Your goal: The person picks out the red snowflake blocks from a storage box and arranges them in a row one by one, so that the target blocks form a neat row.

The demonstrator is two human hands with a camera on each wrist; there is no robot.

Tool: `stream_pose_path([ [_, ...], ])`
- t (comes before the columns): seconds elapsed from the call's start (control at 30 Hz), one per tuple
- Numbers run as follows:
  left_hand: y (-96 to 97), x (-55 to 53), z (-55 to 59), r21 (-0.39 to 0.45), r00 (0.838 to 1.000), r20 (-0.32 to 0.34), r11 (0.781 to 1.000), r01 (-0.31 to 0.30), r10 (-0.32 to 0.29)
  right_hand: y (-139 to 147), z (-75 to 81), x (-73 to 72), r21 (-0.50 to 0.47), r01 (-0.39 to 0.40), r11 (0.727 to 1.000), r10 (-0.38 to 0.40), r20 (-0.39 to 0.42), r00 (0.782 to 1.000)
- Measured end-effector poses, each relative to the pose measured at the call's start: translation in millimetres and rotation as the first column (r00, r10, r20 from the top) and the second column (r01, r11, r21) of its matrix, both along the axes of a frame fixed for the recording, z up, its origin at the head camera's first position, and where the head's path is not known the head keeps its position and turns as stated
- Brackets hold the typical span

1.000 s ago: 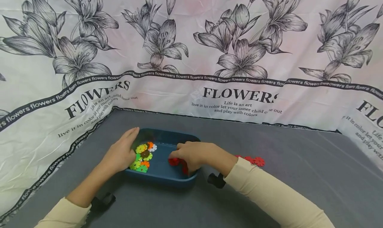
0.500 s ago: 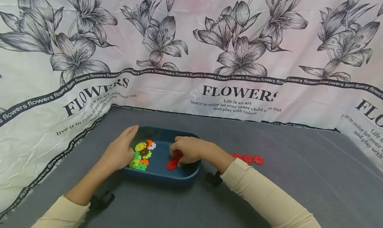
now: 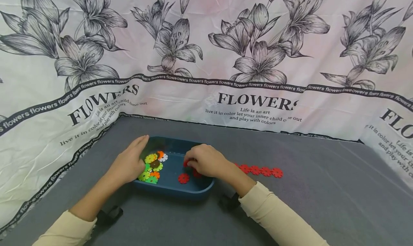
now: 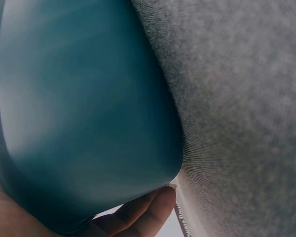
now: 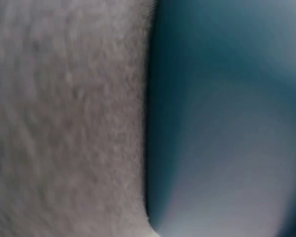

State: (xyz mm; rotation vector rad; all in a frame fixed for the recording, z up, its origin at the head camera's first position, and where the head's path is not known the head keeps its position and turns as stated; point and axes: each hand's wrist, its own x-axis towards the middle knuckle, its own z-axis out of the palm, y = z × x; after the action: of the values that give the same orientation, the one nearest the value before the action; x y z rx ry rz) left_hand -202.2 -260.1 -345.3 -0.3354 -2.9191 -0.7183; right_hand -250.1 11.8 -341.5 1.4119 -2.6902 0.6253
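Observation:
A dark blue plastic basin (image 3: 175, 191) sits on the grey cloth. My left hand (image 3: 130, 162) holds its left end, thumb over the rim; in the left wrist view, fingers (image 4: 160, 210) wrap the outside of the basin wall (image 4: 89, 108). My right hand (image 3: 206, 160) reaches in over the right end and pinches a red notched interlocking disc (image 3: 186, 163) at its fingertips. Another red disc (image 3: 184, 178) lies flat on the basin floor, and one more is partly hidden under the hand. The right wrist view shows only the basin's outer wall (image 5: 227, 123) and cloth.
Several yellow, green, orange, white and brown discs (image 3: 155, 165) are heaped at the basin's left end. Right of the basin, a row of red discs (image 3: 266, 171) lies on the grey cloth (image 3: 322, 188), partly behind the right wrist. A flower-print curtain (image 3: 258, 106) stands behind.
My right hand has shifted slightly back and right inside the basin. One red disc now lies apart from the fingers on the floor. My left hand has kept its hold.

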Motion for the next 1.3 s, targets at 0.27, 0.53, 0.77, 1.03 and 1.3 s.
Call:
stream_pose_path([
  [0.27,0.7,-0.5,3.0,0.006,1.000,0.002,1.000,-0.009,0.009,2.0,0.1,-1.6,-0.185,0.037,0.982,-0.034,0.022,0.999],
  [0.53,2.6,-2.2,4.5,-0.005,1.000,-0.018,1.000,0.000,0.000,6.5,3.0,-3.4,-0.238,0.003,0.971,0.009,0.049,0.999],
  [0.77,3.9,-2.6,1.4,0.011,1.000,0.001,1.000,0.006,-0.006,13.2,6.2,-1.9,-0.276,0.042,0.960,0.005,0.166,0.986],
  [1.03,5.3,-1.0,1.3,0.016,1.000,-0.002,1.000,0.004,-0.004,30.5,15.1,-0.5,-0.341,0.123,0.932,-0.011,0.312,0.950],
  [1.3,3.9,0.3,2.6,0.011,1.000,0.002,1.000,-0.001,0.001,55.1,22.7,0.7,-0.397,0.145,0.906,0.008,0.359,0.933],
])
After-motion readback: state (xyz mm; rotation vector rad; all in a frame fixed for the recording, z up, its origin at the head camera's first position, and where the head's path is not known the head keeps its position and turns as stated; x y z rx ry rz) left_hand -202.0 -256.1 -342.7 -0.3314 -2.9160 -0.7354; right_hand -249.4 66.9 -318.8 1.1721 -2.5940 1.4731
